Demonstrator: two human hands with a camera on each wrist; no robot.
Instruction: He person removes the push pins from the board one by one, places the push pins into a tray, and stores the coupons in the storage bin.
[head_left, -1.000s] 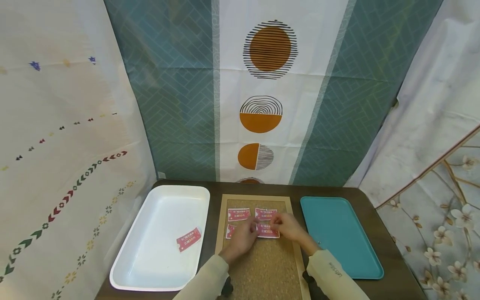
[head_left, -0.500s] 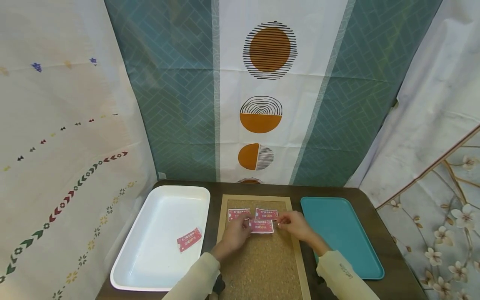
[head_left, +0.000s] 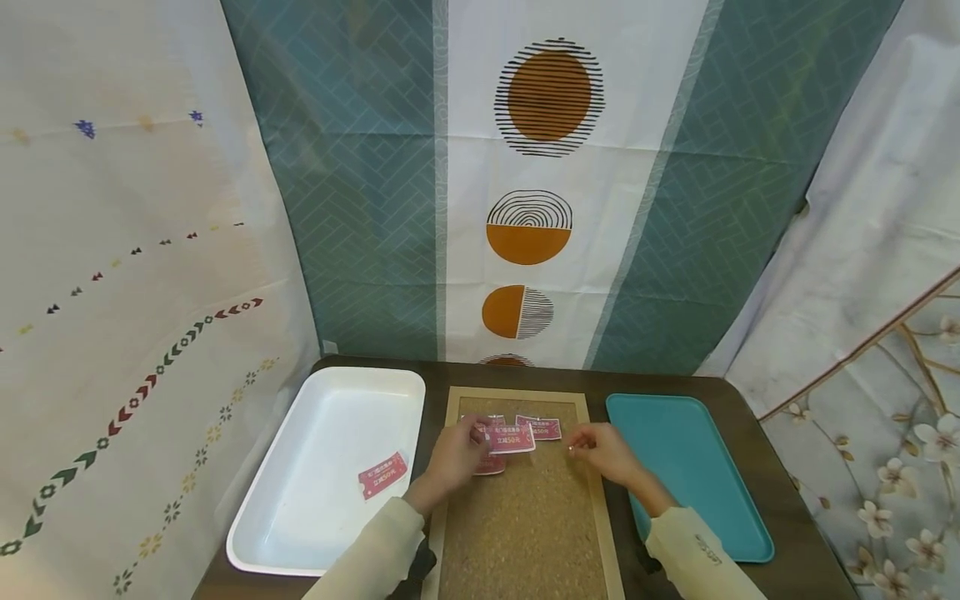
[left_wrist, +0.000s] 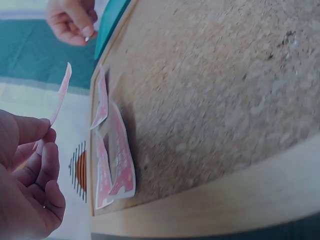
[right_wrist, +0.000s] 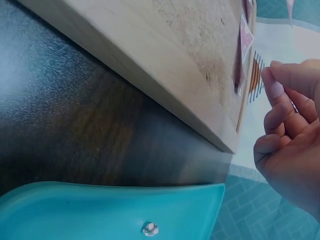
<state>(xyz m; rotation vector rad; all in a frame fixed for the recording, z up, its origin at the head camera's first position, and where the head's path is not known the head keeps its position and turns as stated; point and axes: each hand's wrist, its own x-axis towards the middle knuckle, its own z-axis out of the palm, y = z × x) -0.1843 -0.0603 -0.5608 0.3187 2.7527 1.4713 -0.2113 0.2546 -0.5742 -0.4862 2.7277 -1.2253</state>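
My left hand [head_left: 453, 457] pinches a pink paper coupon [head_left: 512, 439] by its left end, raised above the corkboard [head_left: 536, 533]. Three similar coupons lie on the board's far part: an upper-right coupon [head_left: 546, 429], an upper-left coupon [left_wrist: 103, 172] and a lower-left coupon [left_wrist: 122, 160]. In the head view the left hand and raised coupon partly cover the two on the left. My right hand [head_left: 606, 452], near the board's right edge, pinches a tiny pale piece [left_wrist: 87, 39], apparently a pushpin, though too small to be sure.
A white tray [head_left: 300, 517] stands left of the board, with another pink coupon [head_left: 382, 476] inside. To the right lies a teal tray [head_left: 693, 467]; a small clear pushpin [right_wrist: 150, 229] sits in it. Curtains enclose the table's back and sides.
The coupon at the board's lower right has been lifted and carried up and left by my left hand. My right hand has let go of it and drawn back to the right.
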